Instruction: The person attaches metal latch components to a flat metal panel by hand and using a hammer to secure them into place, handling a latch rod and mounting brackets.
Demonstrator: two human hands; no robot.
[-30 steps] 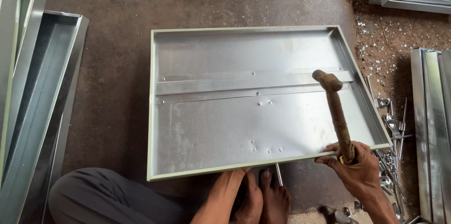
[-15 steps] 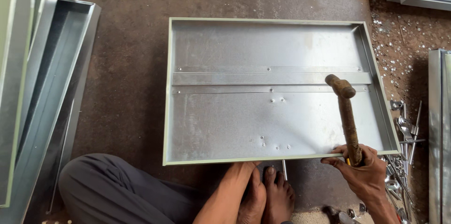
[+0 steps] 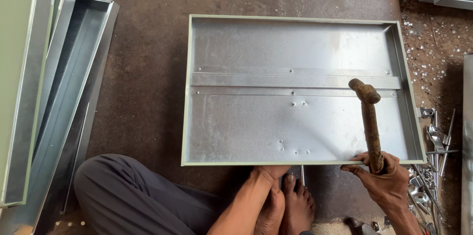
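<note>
Brown workshop floor, metal sheets stacked left | galvanised tray lies flat before the seated person, framed further right than a second ago | right hand clenched on rusty hammer, head raised over tray, little changed | left hand at tray's near rim, grip hidden | loose hardware right.

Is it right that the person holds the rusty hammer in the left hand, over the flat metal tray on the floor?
Not quite. The head view shows the rusty hammer in the right hand, not the left. The left hand reaches under the near edge of the metal tray. The rest is right: the hammer is over the tray on the floor.
</note>
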